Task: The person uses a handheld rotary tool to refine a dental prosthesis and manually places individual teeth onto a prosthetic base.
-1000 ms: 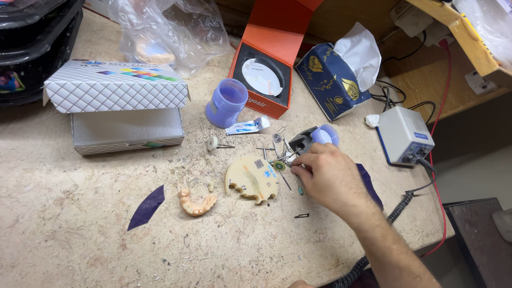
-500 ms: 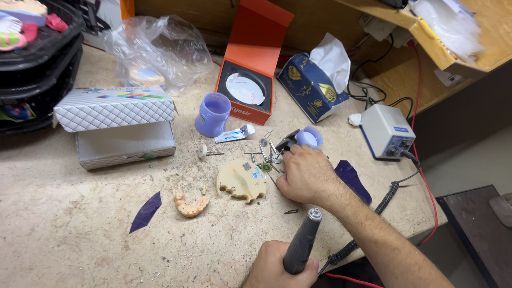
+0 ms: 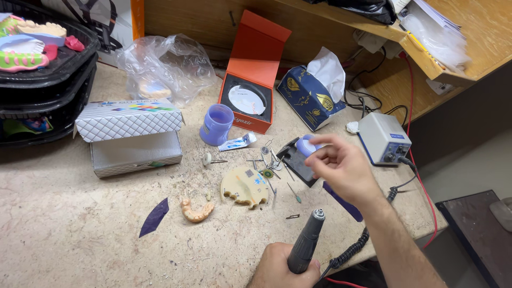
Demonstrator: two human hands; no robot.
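Black and upright, the handpiece (image 3: 305, 242) is gripped by the left hand (image 3: 282, 266) just below the notched disc (image 3: 245, 185), while fingers of the right hand (image 3: 341, 168), pinched together right of it, should be kept steady.

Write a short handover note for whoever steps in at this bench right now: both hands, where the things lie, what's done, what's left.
Left hand: gripping the dark rotary handpiece, tip up, nothing visible in its chuck.
Right hand: raised over the bench, fingers pinched; what it holds is too small to tell.
Burs lie scattered beside the cream notched disc; dental arch left of it; control box at right.
Done: handpiece picked up. Left: arch and disc untouched.
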